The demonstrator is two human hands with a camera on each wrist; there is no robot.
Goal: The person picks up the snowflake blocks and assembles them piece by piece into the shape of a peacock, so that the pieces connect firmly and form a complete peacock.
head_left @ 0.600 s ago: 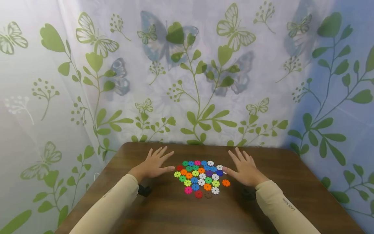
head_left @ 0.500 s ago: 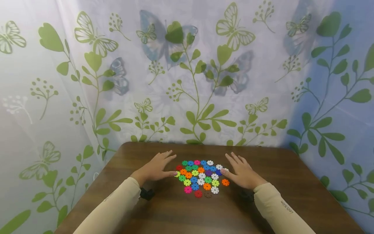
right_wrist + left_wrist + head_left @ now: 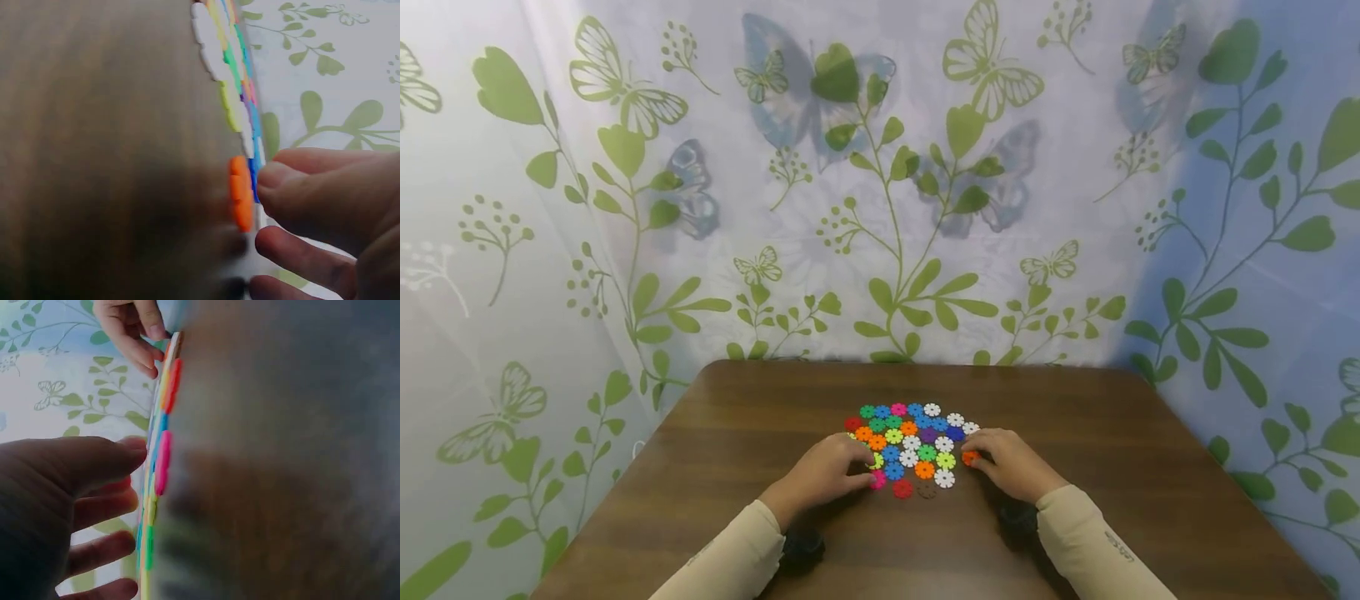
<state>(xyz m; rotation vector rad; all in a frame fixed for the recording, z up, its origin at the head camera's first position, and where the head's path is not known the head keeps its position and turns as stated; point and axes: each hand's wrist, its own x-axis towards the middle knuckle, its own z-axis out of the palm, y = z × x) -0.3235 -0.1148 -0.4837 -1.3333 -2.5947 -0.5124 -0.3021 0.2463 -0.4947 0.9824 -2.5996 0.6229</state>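
Flat, notched plastic discs in many colours lie in a loose cluster on the wooden table (image 3: 760,400). My left hand (image 3: 820,475) hovers at the cluster's left side, fingers bent loosely above a yellow disc (image 3: 878,460) and thumb close to a pink disc (image 3: 878,479). In the left wrist view the thumb and fingers are apart, near the pink disc (image 3: 163,462), with nothing held. On the other side my right hand (image 3: 1015,462) reaches over an orange disc (image 3: 970,458). Its thumb and fingertips are close beside that orange disc (image 3: 240,194) in the right wrist view, not closed round it.
A red disc (image 3: 902,489) and a brown disc (image 3: 927,489) lie at the cluster's near edge. White discs (image 3: 955,419) lie at its far right. Behind the table hangs a curtain (image 3: 880,183) printed with leaves and butterflies. Dark wrist devices (image 3: 802,550) sit under both wrists.
Both hands have come down and nearer to the body, their spread fingers now bent. The left has moved right to the pink disc, the right to the orange disc. The discs look unmoved.
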